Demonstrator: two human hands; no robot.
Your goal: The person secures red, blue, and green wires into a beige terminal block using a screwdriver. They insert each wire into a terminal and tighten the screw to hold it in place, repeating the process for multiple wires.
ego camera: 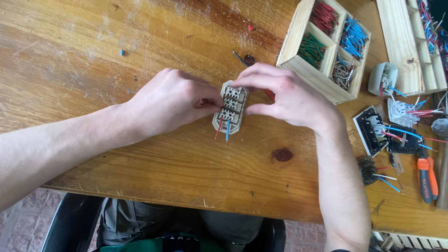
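A beige electrical socket insert [230, 108] with rows of screw terminals lies on the wooden table [140, 154]. A red wire and a blue wire [227, 131] stick out of its near end. My left hand [173, 99] grips its left side with fingertips pressed to it. My right hand [284, 95] holds its top and right side, thumb along the edge. A red-handled tool [269, 95] peeks from under my right hand; whether the hand holds it I cannot tell.
A wooden compartment box [326, 42] with red, blue, green and grey wire pieces stands at the back right. Further right lie several wired socket parts [389, 130], a white socket [382, 77], orange-handled pliers [427, 175] and another wooden tray [410, 42].
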